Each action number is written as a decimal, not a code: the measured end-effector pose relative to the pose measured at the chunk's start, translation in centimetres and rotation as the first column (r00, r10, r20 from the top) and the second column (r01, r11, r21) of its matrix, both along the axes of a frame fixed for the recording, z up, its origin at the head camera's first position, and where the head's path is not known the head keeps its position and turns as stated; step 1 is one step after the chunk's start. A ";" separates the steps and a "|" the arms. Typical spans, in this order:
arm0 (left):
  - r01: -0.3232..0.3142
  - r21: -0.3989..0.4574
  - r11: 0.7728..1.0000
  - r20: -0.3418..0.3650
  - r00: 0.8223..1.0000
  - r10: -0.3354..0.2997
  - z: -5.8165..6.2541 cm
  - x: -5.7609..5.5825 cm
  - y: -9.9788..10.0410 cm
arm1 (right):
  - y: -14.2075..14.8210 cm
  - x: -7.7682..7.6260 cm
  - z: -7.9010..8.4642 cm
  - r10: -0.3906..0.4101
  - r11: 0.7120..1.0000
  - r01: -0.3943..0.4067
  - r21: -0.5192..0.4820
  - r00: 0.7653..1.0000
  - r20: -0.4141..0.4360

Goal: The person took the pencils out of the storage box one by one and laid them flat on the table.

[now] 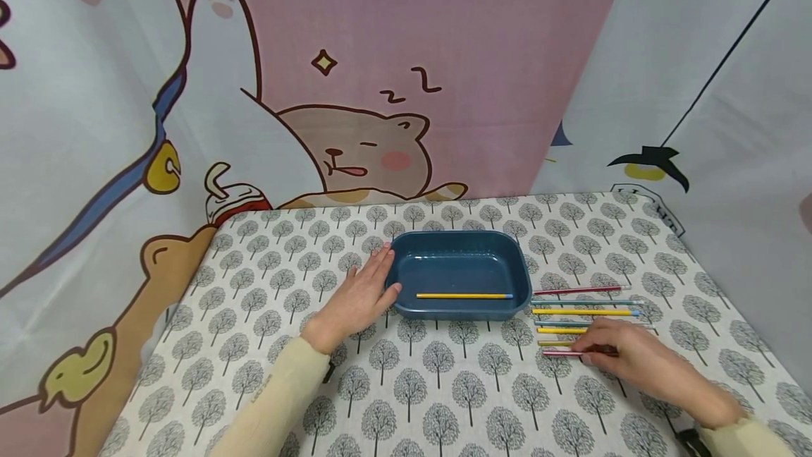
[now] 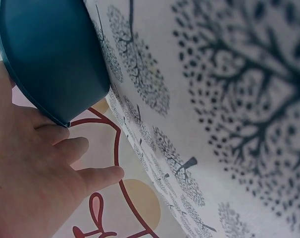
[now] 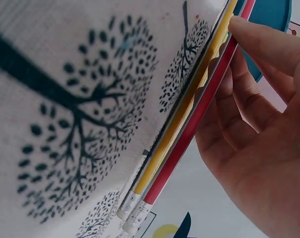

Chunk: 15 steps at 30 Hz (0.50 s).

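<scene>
My left hand [image 1: 360,300] rests its straight fingers along the left rim of a blue rectangular dish [image 1: 458,313]. In the left wrist view, the fingers lie against the outside of the dish [image 2: 53,59]. A yellow pencil [image 1: 464,296] lies inside it, near the front wall. To the right of the dish, my right hand [image 1: 624,351] pinches a red pencil [image 1: 561,353], the nearest of a row. The right wrist view shows thumb and fingertips on the red pencil [image 3: 189,121], with a yellow pencil [image 3: 170,134] close beside it.
Several pencils lie side by side right of the dish, among them a yellow pencil [image 1: 583,312] and a dark red pencil [image 1: 583,290] at the back. A tree-print cloth [image 1: 406,386] covers the table. Cartoon-printed curtains [image 1: 495,76] hang behind and at the sides.
</scene>
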<state>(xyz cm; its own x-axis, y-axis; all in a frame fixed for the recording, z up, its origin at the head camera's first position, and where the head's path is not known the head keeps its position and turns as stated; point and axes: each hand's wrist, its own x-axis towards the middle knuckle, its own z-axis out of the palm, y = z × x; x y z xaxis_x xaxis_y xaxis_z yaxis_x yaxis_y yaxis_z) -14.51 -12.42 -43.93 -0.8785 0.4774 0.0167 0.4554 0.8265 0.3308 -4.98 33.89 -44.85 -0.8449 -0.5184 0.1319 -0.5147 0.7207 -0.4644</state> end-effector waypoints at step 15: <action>-0.001 0.002 1.000 0.000 1.000 0.001 -0.1 -0.1 0.0 | 0.2 -0.3 -0.7 0.034 0.998 -0.031 -0.055 0.998 0.052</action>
<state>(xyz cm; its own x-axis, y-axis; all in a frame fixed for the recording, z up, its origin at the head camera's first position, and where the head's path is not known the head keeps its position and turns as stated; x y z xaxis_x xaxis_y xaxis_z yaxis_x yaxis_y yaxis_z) -14.59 -12.42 -44.02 -0.8790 0.4764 0.0181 0.4547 0.8262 0.3327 -5.25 34.05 -45.52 -0.8341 -0.5393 0.1159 -0.5112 0.6769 -0.5296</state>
